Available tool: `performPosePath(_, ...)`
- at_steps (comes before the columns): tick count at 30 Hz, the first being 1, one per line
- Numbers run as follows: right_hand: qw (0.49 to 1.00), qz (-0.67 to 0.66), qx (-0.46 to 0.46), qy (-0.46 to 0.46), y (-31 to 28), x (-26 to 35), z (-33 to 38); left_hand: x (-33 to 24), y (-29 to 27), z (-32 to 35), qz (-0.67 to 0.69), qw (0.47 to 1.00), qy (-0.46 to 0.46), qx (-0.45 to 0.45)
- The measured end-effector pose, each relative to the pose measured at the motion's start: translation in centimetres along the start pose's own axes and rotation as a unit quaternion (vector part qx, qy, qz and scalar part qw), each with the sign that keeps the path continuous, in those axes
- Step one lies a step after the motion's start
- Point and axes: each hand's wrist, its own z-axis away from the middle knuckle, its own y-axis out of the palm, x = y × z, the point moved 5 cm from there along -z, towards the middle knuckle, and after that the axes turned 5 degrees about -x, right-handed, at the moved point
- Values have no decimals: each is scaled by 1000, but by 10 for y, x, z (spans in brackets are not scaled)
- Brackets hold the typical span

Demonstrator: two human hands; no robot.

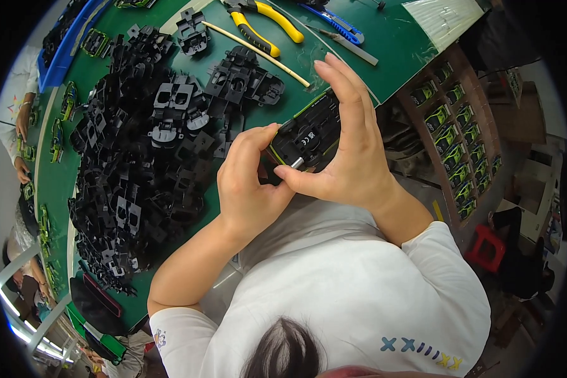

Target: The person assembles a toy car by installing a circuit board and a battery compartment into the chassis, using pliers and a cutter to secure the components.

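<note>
Both hands are raised over the near table edge, around a black plastic housing with lime-green edging. My left hand grips its left end, fingers bent and thumb underneath. My right hand is at its right side: the thumb reaches to a short silver metal cylinder on the face of the housing, while the index and another finger stretch up along the far right edge. The right palm hides part of the housing. Left of the hands lies a big heap of black plastic parts, some gathered in small clusters.
Yellow-and-black pliers, a wooden stick and a blue utility knife lie on the green table. A brown rack of green-and-black units stands right. A blue bin is far left; co-workers' hands work beyond.
</note>
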Motion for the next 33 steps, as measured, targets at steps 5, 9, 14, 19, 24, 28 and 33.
performPosePath(5, 1000, -3, 0, 1, -1, 0, 0, 1, 0, 1, 6, 1000, -16, 10)
performPosePath(9, 1000, 8, -10, 14, 0, -2, 3, 6, 1, 3, 20, 1000, -12, 8)
performPosePath(14, 1000, -17, -2, 9, -11, -7, 3, 13, 0, 8, 49, 997, -56, 23)
performPosePath(19, 998, -31, 48, 7, -18, -17, 2, 14, 0, 7, 58, 994, -92, 29)
performPosePath(24, 997, -60, 57, 3, -18, -24, 1, 16, 2, 6, 66, 993, -97, 31)
performPosePath(28, 990, -116, 66, 33, -16, -33, 3, 13, 0, 3, 42, 993, -80, 75)
performPosePath(33, 988, -117, 85, 46, -20, -42, 1, 13, 0, 3, 45, 992, -92, 79)
